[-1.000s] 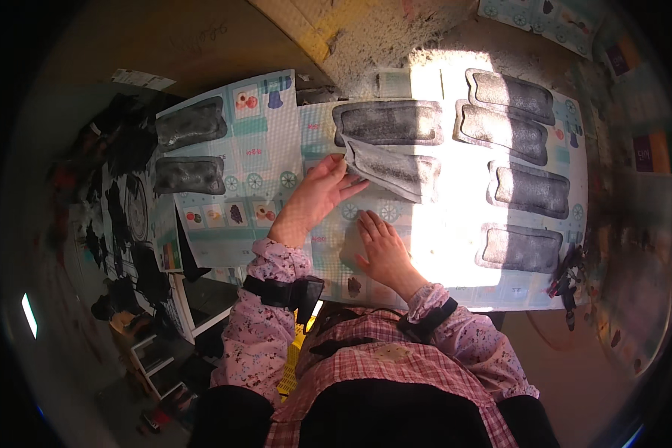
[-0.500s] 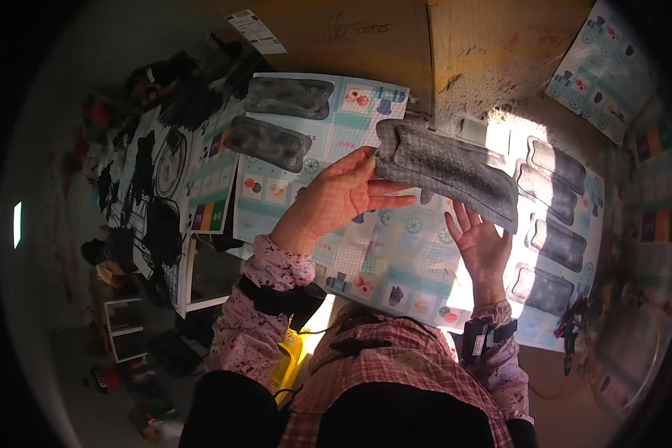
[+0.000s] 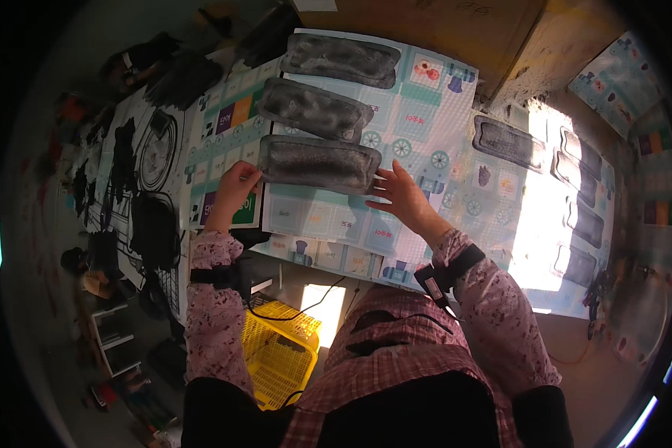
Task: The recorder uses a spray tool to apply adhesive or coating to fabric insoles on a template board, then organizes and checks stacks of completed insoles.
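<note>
Grey pad [image 3: 319, 163] held at both ends: cloth, fuzzy, matt, stitched rim. Two like pads [image 3: 313, 109] beyond it: same napped grey fabric. Printed sheet [image 3: 425, 149] beneath: smooth, faint sheen, looks like plastic or coated paper; glares white in sunlit patch. Sleeves [image 3: 493, 299]: soft floral cloth, matt. Basket [image 3: 280, 351] below table edge: yellow plastic lattice, glossy. Cardboard [image 3: 440, 22] at top: brown, matt, rough.

Table [image 3: 500, 45], patterned play mats [image 3: 425, 112] (pale blue), grey fabric pads [image 3: 317, 163] in rows
</note>
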{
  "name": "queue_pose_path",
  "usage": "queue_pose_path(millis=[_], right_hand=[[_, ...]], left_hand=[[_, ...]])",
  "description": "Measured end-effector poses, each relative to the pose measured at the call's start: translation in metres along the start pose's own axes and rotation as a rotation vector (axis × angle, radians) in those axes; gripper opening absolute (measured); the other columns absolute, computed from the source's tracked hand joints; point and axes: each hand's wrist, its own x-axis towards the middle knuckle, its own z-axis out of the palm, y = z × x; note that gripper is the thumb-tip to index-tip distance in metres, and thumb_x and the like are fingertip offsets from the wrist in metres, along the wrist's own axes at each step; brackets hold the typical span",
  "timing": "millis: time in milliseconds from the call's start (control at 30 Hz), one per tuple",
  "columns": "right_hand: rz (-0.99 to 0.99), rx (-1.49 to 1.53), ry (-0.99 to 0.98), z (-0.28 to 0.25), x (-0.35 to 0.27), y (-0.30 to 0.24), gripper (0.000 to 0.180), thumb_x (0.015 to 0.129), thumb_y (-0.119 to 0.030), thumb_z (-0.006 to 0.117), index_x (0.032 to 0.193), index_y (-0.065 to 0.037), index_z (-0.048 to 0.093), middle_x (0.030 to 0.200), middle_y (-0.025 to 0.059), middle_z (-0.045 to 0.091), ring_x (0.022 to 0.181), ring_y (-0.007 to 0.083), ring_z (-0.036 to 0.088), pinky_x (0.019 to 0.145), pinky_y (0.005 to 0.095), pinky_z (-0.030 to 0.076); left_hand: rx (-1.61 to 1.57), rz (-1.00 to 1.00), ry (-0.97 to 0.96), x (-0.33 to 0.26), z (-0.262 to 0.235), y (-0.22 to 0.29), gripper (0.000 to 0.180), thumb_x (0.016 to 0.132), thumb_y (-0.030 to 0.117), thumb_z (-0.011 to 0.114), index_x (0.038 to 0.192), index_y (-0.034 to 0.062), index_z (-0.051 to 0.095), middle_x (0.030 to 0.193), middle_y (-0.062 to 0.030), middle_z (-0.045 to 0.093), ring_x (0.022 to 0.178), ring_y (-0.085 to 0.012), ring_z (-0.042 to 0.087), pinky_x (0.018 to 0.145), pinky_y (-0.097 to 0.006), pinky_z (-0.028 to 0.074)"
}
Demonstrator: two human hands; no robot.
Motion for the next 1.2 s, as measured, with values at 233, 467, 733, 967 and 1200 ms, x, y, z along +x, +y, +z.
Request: queue_pose_path(millis=[233,467,733,967,1200], right_hand=[[-0.044,-0.127,0.207,-0.006,0.022,0.04,0.072,0.085,-0.056,0.043,0.127,0.003,0.035,0.122,0.0145,0.045,0.114,0.0235,0.044,0.097,0.0394,0.035],[-0.108,-0.174,0.374,-0.002,0.017,0.04,0.066,0.087,-0.052,0.043,0.124,0.001,0.038,0.121,0.0132,0.047,0.114,0.0229,0.044,0.096,0.0369,0.035],[-0.137,-0.32,0.475,0.004,0.009,0.044,0.053,0.09,-0.044,0.04,0.123,-0.003,0.039,0.122,0.0109,0.046,0.114,0.0221,0.044,0.098,0.0356,0.033],[-0.136,-0.336,0.498,0.006,0.013,0.049,0.052,0.09,-0.044,0.04,0.122,-0.003,0.041,0.122,0.0109,0.047,0.114,0.0213,0.044,0.097,0.0351,0.033],[-0.135,-0.278,0.502,0.012,0.018,0.057,0.052,0.09,-0.045,0.04,0.119,-0.003,0.046,0.119,0.0114,0.05,0.112,0.021,0.046,0.096,0.0346,0.033]], left_hand=[[0.003,-0.084,0.081,0.034,0.004,-0.044,0.026,0.082,0.022,0.061,0.094,0.0002,0.054,0.079,-0.0055,0.06,0.063,-0.0122,0.06,0.056,-0.025,0.045],[-0.01,-0.131,0.039,0.038,-0.008,-0.044,0.031,0.081,0.024,0.063,0.1,0.0008,0.055,0.09,-0.0043,0.059,0.075,-0.0106,0.058,0.062,-0.022,0.045],[-0.698,-0.226,-0.158,0.031,-0.019,-0.049,0.036,0.084,0.029,0.06,0.108,0.0029,0.052,0.098,-0.0048,0.058,0.089,-0.0115,0.056,0.072,-0.022,0.045],[-0.81,-0.203,-0.251,0.028,-0.015,-0.05,0.057,0.087,0.048,0.045,0.118,-0.0004,0.043,0.113,-0.0127,0.052,0.105,-0.0213,0.052,0.088,-0.032,0.043],[-0.763,-0.268,-0.027,0.031,-0.008,-0.062,0.059,0.093,0.047,0.03,0.126,-0.0013,0.036,0.116,-0.0191,0.049,0.097,-0.0241,0.055,0.085,-0.036,0.045]])
